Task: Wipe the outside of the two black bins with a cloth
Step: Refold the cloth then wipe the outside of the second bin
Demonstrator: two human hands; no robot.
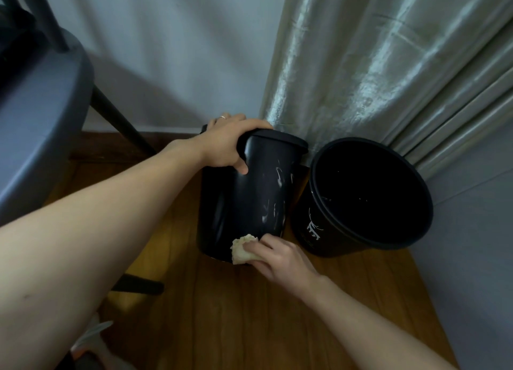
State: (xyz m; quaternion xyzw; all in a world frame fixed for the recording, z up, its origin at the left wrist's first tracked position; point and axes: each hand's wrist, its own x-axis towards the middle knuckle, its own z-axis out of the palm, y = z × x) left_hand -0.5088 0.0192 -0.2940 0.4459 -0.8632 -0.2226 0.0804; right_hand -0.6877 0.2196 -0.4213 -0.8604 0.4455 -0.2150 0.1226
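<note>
On the wooden floor (pixel 249 314), near the curtain (pixel 374 64), two black bins stand just beside each other. Left bin (pixel 249 197): tilted, pale streaks on its side. Left hand (pixel 224 144) grips its rim, fingers (pixel 244 125) curled over the top, thumb on the wall. Right hand (pixel 280 258) pinches a crumpled pale cloth (pixel 241 249), pressed to this bin's lower wall. Right bin (pixel 361 200): open mouth toward camera, white marking on its side. Grey chair (pixel 36 119) at left
</note>
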